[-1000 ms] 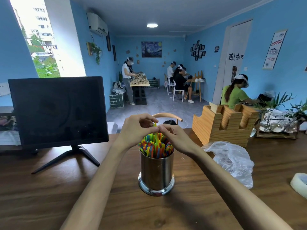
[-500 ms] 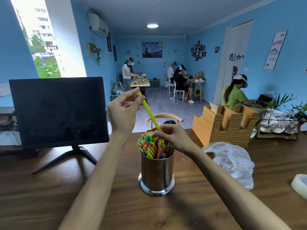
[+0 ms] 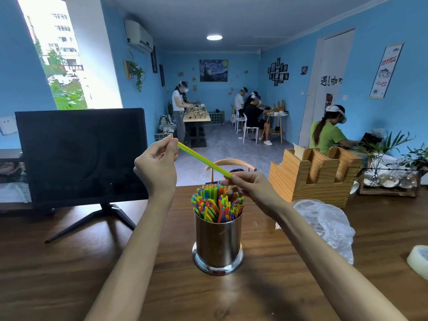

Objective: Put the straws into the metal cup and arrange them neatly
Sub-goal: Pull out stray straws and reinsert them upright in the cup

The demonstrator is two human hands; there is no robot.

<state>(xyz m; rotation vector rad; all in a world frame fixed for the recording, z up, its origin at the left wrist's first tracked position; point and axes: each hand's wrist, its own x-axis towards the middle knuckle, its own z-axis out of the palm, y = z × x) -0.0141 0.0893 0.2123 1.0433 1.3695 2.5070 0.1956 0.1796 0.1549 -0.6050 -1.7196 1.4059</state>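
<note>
A shiny metal cup [image 3: 217, 244] stands on the wooden table [image 3: 69, 262] in front of me, packed with several coloured straws [image 3: 217, 205] standing upright. Above it I hold a yellow and a green straw [image 3: 203, 159] together, slanting down to the right, fully out of the cup. My left hand [image 3: 156, 164] pinches their upper end. My right hand [image 3: 249, 187] pinches their lower end just above the cup's rim.
A black monitor [image 3: 81, 154] on a stand sits at the left. A crumpled clear plastic bag [image 3: 328, 225] lies right of the cup, with a wooden holder [image 3: 312, 179] behind it and a tape roll [image 3: 419, 260] at the right edge. Other people work at tables further back.
A second ago both hands pinched straws at the top of the cup. My left hand then rose up and left, drawing the yellow and green straws out; now my right hand holds their lower end.
</note>
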